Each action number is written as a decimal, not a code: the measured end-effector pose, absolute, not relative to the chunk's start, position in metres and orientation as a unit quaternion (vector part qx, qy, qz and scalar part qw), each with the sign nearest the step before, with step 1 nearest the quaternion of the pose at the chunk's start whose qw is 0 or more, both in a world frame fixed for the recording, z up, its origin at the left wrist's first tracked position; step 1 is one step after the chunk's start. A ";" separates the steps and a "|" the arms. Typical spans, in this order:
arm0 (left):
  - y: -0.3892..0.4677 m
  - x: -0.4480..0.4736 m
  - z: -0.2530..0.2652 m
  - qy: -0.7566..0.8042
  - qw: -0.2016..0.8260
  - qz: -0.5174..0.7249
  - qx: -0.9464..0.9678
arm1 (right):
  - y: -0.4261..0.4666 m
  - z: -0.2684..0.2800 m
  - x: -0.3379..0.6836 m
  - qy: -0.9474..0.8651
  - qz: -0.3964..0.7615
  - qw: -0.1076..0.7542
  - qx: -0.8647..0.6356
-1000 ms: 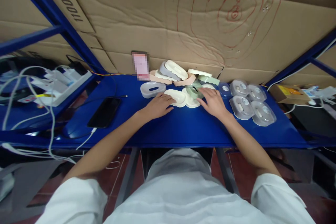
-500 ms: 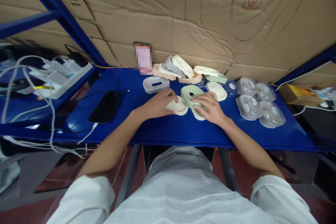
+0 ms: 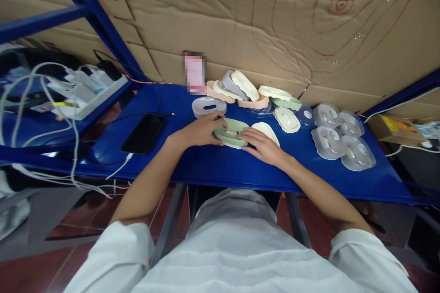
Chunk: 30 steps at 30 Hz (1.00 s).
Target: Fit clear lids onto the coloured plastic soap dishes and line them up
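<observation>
Both hands, the left hand [image 3: 202, 130] and right hand [image 3: 263, 145], press flat with spread fingers on a green dish [image 3: 229, 132], steadying it against the blue surface [image 3: 220, 169].

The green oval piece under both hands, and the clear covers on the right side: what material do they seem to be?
The green oval piece looks like matte moulded plastic: even pastel colour, rounded edges, no shine. The clear covers look like thin glossy transparent plastic: you see through them, and they catch light. Left hand and right hand rest on the green piece.
</observation>
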State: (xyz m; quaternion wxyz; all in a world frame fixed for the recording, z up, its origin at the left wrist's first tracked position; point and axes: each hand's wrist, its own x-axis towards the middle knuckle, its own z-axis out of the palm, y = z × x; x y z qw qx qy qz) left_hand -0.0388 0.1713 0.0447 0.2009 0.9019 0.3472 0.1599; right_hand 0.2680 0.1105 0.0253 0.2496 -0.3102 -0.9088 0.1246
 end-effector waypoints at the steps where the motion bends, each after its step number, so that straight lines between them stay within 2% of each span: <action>1: 0.171 -0.039 0.045 0.349 0.197 0.155 0.903 | 0.110 0.025 0.268 -0.911 0.113 0.243 -0.313; 4: 0.171 -0.041 0.047 0.346 0.194 0.158 0.904 | 0.111 0.024 0.267 -0.916 0.088 0.221 -0.323; 7: 0.174 -0.043 0.051 0.364 0.189 0.226 0.884 | 0.111 0.025 0.268 -0.918 0.081 0.217 -0.322; 11: 0.195 -0.040 0.064 0.417 0.124 0.336 0.835 | 0.110 0.022 0.269 -0.918 0.077 0.222 -0.320; 14: 0.226 -0.029 0.077 0.413 0.106 0.339 0.838 | 0.110 0.020 0.271 -0.919 0.074 0.225 -0.317; 21: 0.307 -0.008 0.085 0.408 0.251 0.307 0.823 | 0.110 0.019 0.275 -0.922 0.070 0.229 -0.305; 24: 0.317 -0.007 0.079 0.423 0.284 0.340 0.791 | 0.110 0.018 0.277 -0.920 0.076 0.235 -0.303; 27: 0.314 -0.008 0.078 0.430 0.249 0.365 0.787 | 0.112 0.016 0.278 -0.919 0.083 0.236 -0.305; 30: 0.304 -0.014 0.081 0.438 0.149 0.393 0.794 | 0.112 0.015 0.278 -0.917 0.086 0.239 -0.308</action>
